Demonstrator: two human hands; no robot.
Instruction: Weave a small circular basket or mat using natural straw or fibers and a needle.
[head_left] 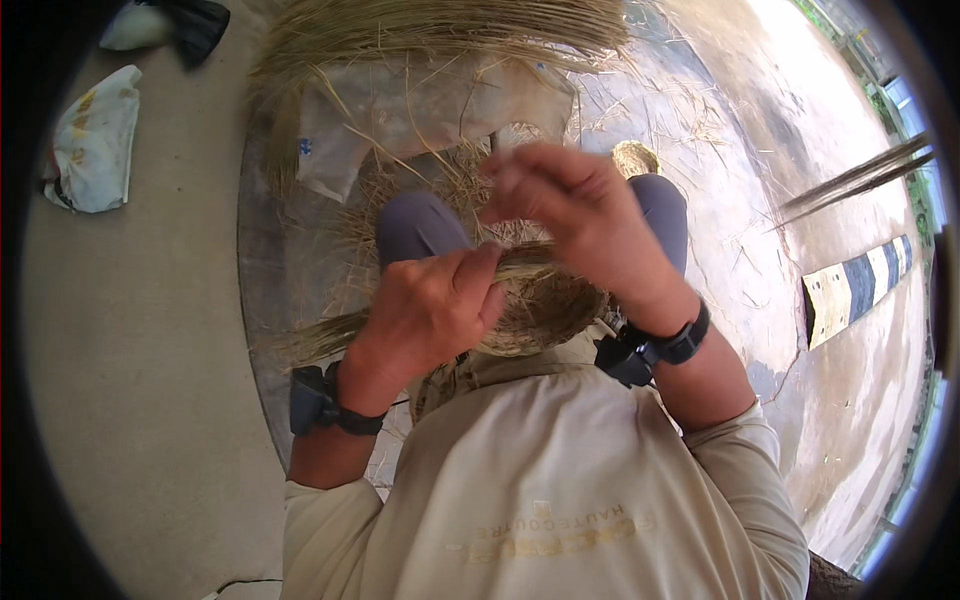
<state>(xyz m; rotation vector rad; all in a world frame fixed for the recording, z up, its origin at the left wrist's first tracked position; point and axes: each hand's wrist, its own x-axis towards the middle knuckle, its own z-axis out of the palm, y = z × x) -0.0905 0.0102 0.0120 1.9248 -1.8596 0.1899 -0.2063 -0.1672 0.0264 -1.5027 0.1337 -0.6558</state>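
A round woven straw basket [550, 312] rests in my lap, its hollow facing up. My left hand [435, 305] is closed on a bundle of straw [335, 335] along the basket's far rim, thumb on top; the bundle's loose ends stick out to the left past my wrist. Over the far right side of the basket my right hand [585, 220] is raised, fingers curled together and blurred by motion. What those fingers hold, if anything, I cannot make out. Part of the basket's rim is hidden by both hands.
A large heap of long dry straw [440, 30] lies ahead, with a clear plastic sheet [430, 105] before it. Loose stalks litter the mat. Beyond my right knee sits a small straw piece [635, 158]. A white bag [97, 145] lies far left; a striped board [858, 290], right.
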